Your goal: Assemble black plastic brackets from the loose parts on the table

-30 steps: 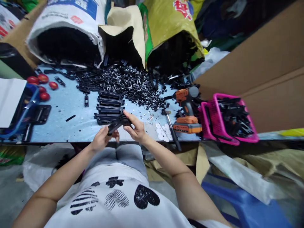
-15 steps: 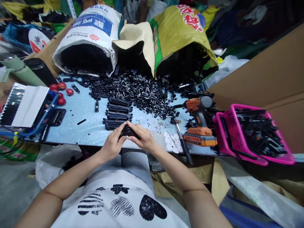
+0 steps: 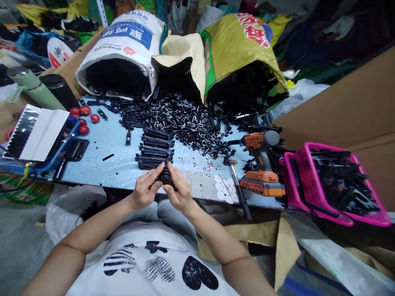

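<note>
Both hands, left (image 3: 145, 190) and right (image 3: 180, 192), grip a black plastic part (image 3: 166, 177) at the bench (image 3: 101, 168) edge | three open sacks (image 3: 129, 41) behind | cordless drill (image 3: 261, 164), pink basket (image 3: 311, 185) right

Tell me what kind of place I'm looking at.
Likely a small assembly workshop: open sacks spill black plastic parts onto the bench, a cordless drill stands nearby, and a pink basket holds more pieces.

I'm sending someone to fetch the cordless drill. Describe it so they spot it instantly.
Start at the pink basket on the blue table's right end. Just left of it stands the cordless drill, beside a hammer. It is the only orange thing there.
</note>
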Demonstrator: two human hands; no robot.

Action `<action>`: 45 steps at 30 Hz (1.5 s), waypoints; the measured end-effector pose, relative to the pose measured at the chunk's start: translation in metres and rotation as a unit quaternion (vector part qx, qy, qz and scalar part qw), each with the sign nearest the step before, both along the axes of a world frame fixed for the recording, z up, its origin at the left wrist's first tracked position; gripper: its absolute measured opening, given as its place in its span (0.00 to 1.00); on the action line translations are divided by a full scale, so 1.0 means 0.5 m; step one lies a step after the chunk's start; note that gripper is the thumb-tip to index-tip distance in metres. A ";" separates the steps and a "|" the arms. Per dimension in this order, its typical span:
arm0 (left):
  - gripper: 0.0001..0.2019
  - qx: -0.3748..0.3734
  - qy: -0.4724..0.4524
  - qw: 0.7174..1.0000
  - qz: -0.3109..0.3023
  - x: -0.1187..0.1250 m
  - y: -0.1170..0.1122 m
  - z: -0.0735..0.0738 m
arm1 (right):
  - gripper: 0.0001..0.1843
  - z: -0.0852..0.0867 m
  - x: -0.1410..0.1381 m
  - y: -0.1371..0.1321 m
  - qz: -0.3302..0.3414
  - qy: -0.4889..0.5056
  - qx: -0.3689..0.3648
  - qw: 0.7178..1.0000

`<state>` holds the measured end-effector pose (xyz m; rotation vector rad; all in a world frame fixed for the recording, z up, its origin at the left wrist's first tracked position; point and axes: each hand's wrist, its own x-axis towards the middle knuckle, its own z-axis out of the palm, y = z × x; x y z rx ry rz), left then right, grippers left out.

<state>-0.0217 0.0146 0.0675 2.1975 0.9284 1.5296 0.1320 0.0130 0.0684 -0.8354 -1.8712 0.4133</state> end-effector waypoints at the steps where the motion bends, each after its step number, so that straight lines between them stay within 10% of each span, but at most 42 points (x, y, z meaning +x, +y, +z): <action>1: 0.24 0.000 0.010 1.000 -0.014 -0.004 0.003 0.010 | 0.31 0.000 0.002 -0.003 0.004 0.000 0.005 1.000; 24: 0.19 -0.157 -0.010 0.987 -0.040 -0.021 0.035 0.009 | 0.29 -0.027 0.019 0.036 0.035 0.006 -0.077 0.996; 30: 0.28 -0.512 -0.157 0.843 -0.047 0.010 0.001 -0.091 | 0.25 -0.074 0.066 0.072 0.113 -0.168 -0.243 0.949; 36: 0.35 -0.580 -0.297 0.758 0.032 0.024 -0.019 -0.164 | 0.25 -0.097 0.180 0.189 -0.084 -0.258 -0.254 0.929; 45: 0.30 -0.487 0.045 0.870 0.066 -0.021 -0.036 -0.158 | 0.31 -0.114 0.387 0.502 -0.453 -0.216 -0.223 0.836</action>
